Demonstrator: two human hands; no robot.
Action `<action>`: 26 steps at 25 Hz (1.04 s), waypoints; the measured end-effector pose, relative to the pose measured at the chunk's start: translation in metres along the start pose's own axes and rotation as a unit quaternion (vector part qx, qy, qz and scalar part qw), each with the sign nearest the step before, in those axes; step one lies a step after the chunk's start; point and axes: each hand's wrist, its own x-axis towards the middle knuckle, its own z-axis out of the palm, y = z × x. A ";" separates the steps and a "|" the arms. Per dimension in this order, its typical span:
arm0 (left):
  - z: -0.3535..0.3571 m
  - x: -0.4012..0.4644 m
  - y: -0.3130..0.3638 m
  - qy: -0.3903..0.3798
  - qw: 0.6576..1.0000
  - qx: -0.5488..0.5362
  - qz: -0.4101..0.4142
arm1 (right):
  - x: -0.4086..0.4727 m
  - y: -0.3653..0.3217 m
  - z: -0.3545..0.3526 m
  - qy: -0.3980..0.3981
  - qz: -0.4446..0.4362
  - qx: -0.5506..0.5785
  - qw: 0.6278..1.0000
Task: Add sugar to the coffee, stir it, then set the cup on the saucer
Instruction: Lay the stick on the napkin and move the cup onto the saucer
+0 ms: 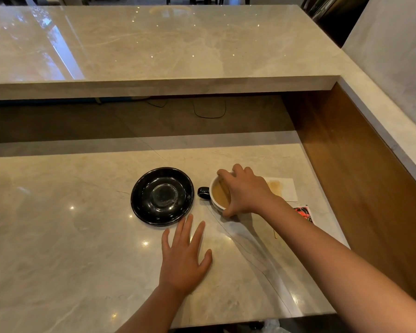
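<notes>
A black saucer (162,195) lies empty on the marble counter. Just right of it stands the coffee cup (217,193), white inside with a black handle pointing left, holding light brown coffee. My right hand (244,191) grips the cup from above, fingers around its rim on the far, right and near sides. My left hand (184,254) rests flat on the counter below the saucer, fingers spread, holding nothing. A stained white napkin (283,188) lies right of the cup. A thin stick (275,234) lies by my right forearm.
A torn red and black packet (304,212) lies near the counter's right edge. A wooden side wall (360,188) rises on the right. A raised marble bar top (163,49) overhangs the far side. The counter's near edge (250,319) is close to me.
</notes>
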 end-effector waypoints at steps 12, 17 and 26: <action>-0.002 0.000 0.000 0.010 1.000 -0.004 0.009 | -0.002 -0.018 -0.021 0.058 -0.042 0.032 0.997; -0.004 0.000 0.000 0.010 1.000 -0.013 0.009 | 0.012 -0.049 -0.033 0.076 -0.089 0.039 0.992; -0.002 0.000 0.000 0.001 1.000 -0.010 -0.003 | 0.050 -0.104 -0.032 0.056 -0.130 0.043 0.989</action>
